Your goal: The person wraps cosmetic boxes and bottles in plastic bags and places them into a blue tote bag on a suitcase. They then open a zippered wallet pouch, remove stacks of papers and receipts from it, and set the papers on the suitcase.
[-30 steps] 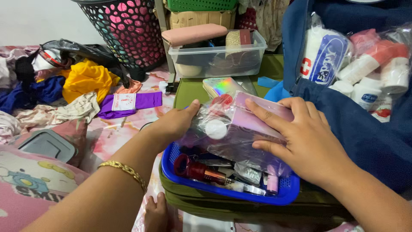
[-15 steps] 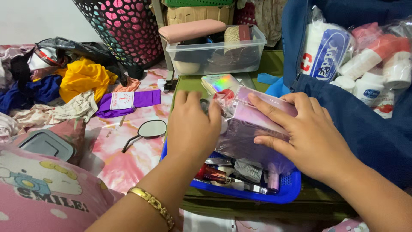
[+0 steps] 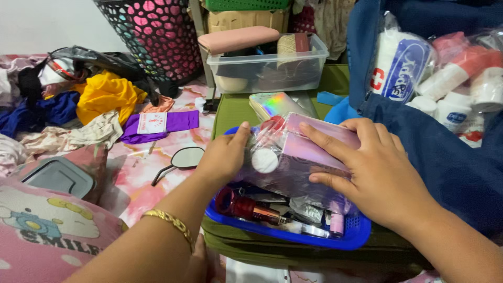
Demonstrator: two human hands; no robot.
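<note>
A clear plastic bag (image 3: 293,157) with a pale purple box and small round items inside rests on top of a blue plastic basket (image 3: 293,236) full of cosmetics. My left hand (image 3: 225,154) grips the bag's left end, thumb on top. My right hand (image 3: 374,170) lies flat on the purple box, fingers spread, pressing the bag's right side. A dark red tube (image 3: 243,207) and other small tubes lie in the basket under the bag. The basket stands on a green case (image 3: 230,107).
A navy bag (image 3: 450,167) at the right holds white and pink bottles (image 3: 456,78) in plastic. Behind are a clear storage box (image 3: 267,65), a holographic box (image 3: 275,104) and a black-and-pink hamper (image 3: 152,36). At left lie clothes, a purple cloth (image 3: 162,123) and a small mirror (image 3: 186,157).
My left hand came off the top of the bag and moved back to its left end, thumb on top. The right hand stayed on the purple box.
</note>
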